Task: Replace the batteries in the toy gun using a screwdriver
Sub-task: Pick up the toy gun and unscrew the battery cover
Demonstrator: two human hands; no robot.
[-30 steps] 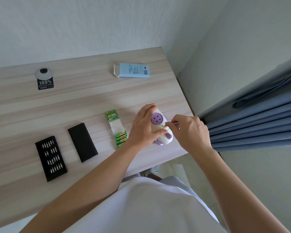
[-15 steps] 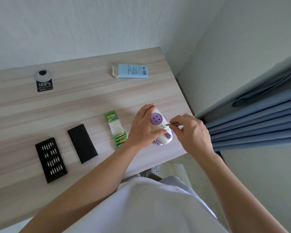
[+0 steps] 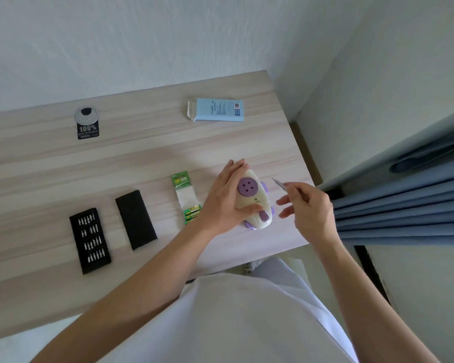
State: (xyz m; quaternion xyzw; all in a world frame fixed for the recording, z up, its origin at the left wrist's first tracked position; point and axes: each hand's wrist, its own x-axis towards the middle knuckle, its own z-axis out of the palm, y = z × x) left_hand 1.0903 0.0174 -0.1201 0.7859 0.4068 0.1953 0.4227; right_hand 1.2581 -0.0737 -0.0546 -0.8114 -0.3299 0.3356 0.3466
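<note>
1 toy gun (image 3: pixel 254 203) lies near R edge of table (image 3: pixel 142 158), L hand (image 3: pixel 224 203) wrapped over it, thumb across its body. R hand (image 3: pixel 309 208) pinches 1 screwdriver (image 3: pixel 280 183), tip off the toy, other fingers spread. Also 1 battery pack (image 3: pixel 186 197), 1 bit tray (image 3: pixel 89 241), 1 black cover (image 3: pixel 136 220), 1 blue box (image 3: pixel 216 110).

A loose white top (image 3: pixel 233 318) it was, plain and softly creased; both arms (image 3: pixel 131 292) were bare all the way down to the left hand (image 3: pixel 226 203) and right hand (image 3: pixel 309 210).
</note>
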